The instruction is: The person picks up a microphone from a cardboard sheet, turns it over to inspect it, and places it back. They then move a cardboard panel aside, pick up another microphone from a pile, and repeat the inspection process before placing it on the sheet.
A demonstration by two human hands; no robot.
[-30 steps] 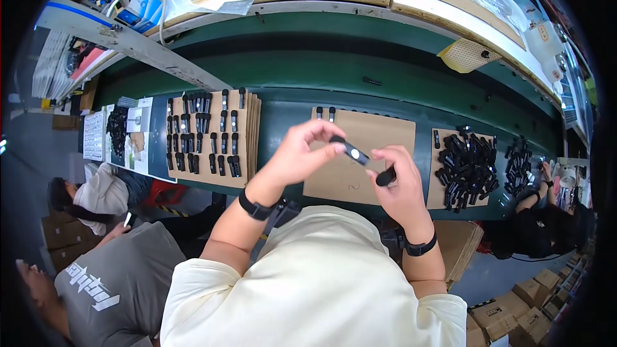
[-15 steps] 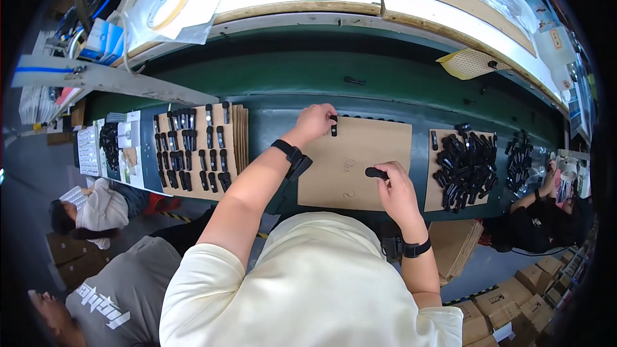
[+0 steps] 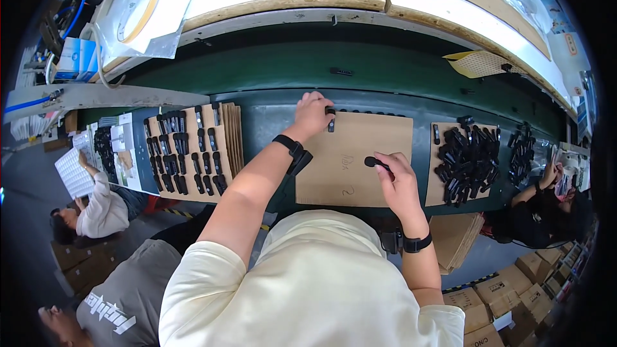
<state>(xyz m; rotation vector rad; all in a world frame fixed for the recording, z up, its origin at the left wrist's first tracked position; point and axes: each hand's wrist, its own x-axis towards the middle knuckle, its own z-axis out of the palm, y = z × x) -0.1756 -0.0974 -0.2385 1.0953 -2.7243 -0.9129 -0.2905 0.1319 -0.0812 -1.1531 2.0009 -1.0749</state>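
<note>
A small black oblong part (image 3: 330,117) stands on end at the 11 o'clock corner of a bare brown cardboard sheet (image 3: 350,173), pinched in the fingertips of the left hand (image 3: 311,113). A second black part (image 3: 373,162), rounded at its free end, lies level just right of the sheet's centre, towards 3 o'clock, gripped by the right hand (image 3: 400,183). The sheet lies flat, with faint pencil marks at its middle.
</note>
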